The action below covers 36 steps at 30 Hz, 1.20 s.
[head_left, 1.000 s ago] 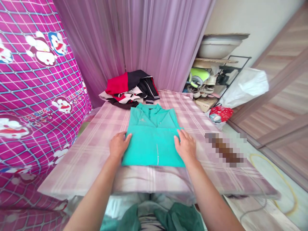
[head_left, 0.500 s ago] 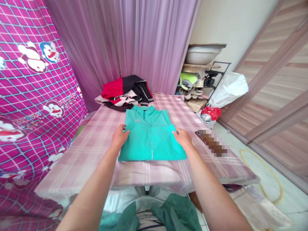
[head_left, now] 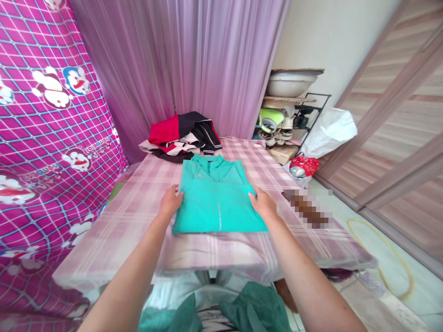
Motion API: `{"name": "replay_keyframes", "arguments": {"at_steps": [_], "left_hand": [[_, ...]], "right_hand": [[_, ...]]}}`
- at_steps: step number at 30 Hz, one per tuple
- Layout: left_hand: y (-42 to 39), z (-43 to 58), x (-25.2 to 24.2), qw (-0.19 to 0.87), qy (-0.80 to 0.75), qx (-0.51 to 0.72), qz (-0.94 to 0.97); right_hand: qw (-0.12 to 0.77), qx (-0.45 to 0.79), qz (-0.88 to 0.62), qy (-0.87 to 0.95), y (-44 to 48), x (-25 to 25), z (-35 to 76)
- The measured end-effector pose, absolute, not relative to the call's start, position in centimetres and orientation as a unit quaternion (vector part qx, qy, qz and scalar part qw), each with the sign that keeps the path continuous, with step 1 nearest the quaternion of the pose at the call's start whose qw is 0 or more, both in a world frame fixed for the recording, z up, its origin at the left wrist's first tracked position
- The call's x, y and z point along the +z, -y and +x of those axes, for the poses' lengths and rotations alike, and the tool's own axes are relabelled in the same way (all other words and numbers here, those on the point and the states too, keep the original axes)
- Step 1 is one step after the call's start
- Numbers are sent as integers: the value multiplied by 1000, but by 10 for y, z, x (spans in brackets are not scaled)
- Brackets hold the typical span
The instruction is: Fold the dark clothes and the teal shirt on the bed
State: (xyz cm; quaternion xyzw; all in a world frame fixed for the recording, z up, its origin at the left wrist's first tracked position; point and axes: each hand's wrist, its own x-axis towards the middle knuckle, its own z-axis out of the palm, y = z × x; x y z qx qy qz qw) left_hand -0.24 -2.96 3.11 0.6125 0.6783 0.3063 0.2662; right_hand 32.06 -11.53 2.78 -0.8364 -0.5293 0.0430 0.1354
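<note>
A teal garment (head_left: 218, 207) lies folded flat on the table, its collar at the far side. At its left edge is my left hand (head_left: 170, 201), thumb and fingers apart, the thumb at the cloth's edge. My right hand (head_left: 263, 202) is at the right edge, fingers spread, with thumb and fingertips at the fabric. Neither hand is closed round the cloth.
Behind the garment, a pile of red, black and white clothes (head_left: 183, 136) rests on the plaid-covered table (head_left: 131, 221). A blurred brown object (head_left: 308, 210) lies at the table's right. A shoe rack (head_left: 301, 120) and a white bag (head_left: 332, 131) stand beyond.
The whole view has shifted slightly. My left hand has drawn back a little from the garment's left edge, while my right hand stays by the right edge. The garment keeps its folded shape.
</note>
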Motion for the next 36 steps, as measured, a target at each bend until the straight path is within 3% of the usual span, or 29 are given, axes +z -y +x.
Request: {"name": "replay_keyframes", "arguments": {"at_steps": [4,7,11,14,36], "left_hand": [[45,21,47,66,-609,274,741],[54,47,46,1,-556,221,801],[56,60,25,30,-583,104,805],[53,53,12,60,-614,72,784],[48,43,-1,97,-612,138,773]], "right_hand": [[173,-38,-782,598,113,42,305],[140,-45,-728,669,108,41,287],[48,29,-722,690,103,23,276],[40,57,-725,686,101,11,280],[76,75,-695,711,92,3,299]]}}
